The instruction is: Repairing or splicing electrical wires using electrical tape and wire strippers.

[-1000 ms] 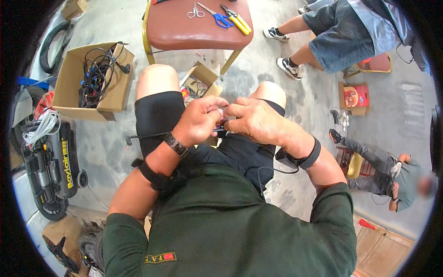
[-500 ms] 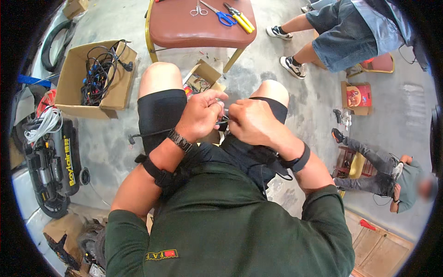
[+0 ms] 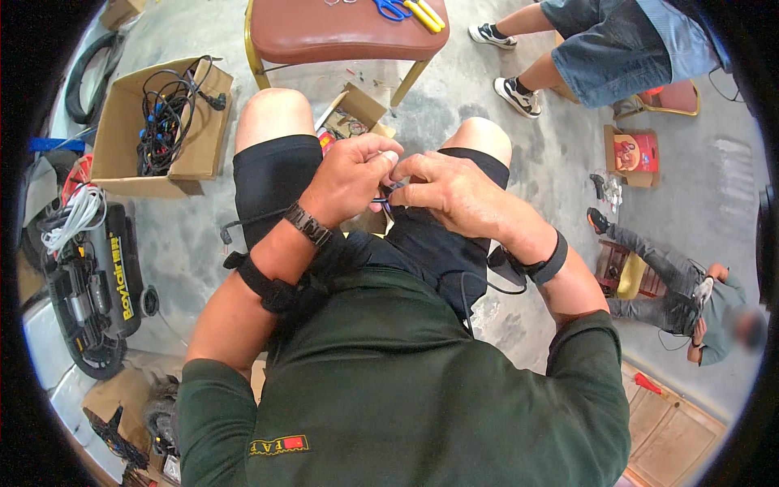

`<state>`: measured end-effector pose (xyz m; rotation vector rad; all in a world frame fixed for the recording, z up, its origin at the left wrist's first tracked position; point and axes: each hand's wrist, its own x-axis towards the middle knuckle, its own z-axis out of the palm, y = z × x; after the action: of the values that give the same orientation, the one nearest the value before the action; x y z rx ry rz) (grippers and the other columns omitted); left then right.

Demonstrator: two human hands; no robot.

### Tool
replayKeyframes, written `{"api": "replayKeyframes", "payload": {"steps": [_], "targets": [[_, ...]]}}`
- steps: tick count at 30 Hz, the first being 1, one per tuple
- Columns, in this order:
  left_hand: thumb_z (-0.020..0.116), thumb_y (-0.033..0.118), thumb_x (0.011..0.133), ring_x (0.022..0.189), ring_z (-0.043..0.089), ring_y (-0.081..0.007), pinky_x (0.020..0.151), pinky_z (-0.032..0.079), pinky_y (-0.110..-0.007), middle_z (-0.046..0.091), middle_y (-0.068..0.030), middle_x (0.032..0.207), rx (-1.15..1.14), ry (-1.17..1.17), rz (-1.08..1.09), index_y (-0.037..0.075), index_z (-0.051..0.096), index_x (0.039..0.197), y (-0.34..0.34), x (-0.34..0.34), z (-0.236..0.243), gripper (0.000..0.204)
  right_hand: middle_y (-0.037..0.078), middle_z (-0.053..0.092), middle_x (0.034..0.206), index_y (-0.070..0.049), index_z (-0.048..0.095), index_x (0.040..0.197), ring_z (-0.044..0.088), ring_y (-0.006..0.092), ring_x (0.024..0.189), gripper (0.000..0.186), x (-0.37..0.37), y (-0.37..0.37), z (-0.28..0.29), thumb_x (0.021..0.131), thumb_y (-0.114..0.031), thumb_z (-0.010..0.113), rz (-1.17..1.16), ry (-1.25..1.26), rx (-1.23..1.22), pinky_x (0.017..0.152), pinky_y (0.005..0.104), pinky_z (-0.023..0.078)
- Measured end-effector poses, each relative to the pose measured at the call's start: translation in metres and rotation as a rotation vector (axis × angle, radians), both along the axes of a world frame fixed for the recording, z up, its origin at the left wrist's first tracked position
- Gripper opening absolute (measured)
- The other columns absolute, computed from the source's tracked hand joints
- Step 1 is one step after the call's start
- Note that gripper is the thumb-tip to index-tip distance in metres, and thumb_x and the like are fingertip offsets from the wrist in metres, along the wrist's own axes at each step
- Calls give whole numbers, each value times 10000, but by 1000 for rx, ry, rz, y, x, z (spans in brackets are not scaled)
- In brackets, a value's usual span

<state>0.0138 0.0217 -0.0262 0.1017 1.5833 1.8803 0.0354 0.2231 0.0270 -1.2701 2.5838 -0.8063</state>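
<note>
My left hand (image 3: 353, 178), fingers curled, grips a dark cable (image 3: 256, 220) that trails leftward across my thigh to a plug. My right hand (image 3: 450, 195) is closed on the same cable just to the right, its thumb and forefinger near my left fingertips between my knees. The small piece at my fingertips is largely hidden. Beyond my hands, an open small cardboard box (image 3: 361, 104) holds thin wires and bits. A brown padded chair (image 3: 341, 36) stands farther forward, carrying blue-handled scissors (image 3: 388, 11) and a yellow-handled cutting tool (image 3: 422, 18).
A cardboard box of cables (image 3: 199, 154) sits front-left, near a black machine with a white hose (image 3: 73, 227). A standing person (image 3: 596, 65) is at upper right, another person (image 3: 714, 316) sits at right, near a red printed box (image 3: 637, 154) on the floor (image 3: 552, 170).
Both hands have risen slightly in the picture, and my right fingers have shifted around the cable. The surroundings sit higher in the view, the chair now partly cropped at the top.
</note>
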Motion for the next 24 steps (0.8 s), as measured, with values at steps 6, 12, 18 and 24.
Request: {"api": "replayKeyframes", "payload": {"steps": [6, 12, 18, 24], "targets": [[535, 152, 977, 621, 592, -86, 480, 499, -224, 635, -35, 802, -14, 45, 3, -5, 648, 1096, 0, 2, -5, 227, 58, 611, 965, -103, 687, 911, 589, 250, 834, 217, -9, -3, 5, 700, -122, 637, 136, 131, 159, 720, 362, 517], [533, 179, 997, 638, 588, -70, 501, 508, -228, 652, -18, 825, -4, 21, -10, 10, 647, 1117, -2, 3, -4, 237, 60, 591, 956, -92, 667, 817, 609, 243, 901, 159, -13, -8, 14, 709, -197, 618, 229, 287, 268, 735, 371, 532], [510, 243, 1016, 536, 567, -77, 468, 484, -220, 648, -21, 801, -21, 35, 8, 12, 649, 1105, -3, 3, -4, 284, 43, 584, 971, -97, 695, 923, 563, 226, 891, 259, -12, -12, 18, 707, -215, 615, 236, 305, 289, 727, 355, 496], [487, 334, 1026, 517, 569, -91, 451, 453, -206, 634, -37, 780, -24, 14, 30, -5, 642, 1071, -5, 1, 3, 375, 71, 578, 935, -80, 640, 803, 603, 238, 928, 176, -10, -15, 21, 710, -227, 615, 169, 306, 317, 700, 363, 529]]}}
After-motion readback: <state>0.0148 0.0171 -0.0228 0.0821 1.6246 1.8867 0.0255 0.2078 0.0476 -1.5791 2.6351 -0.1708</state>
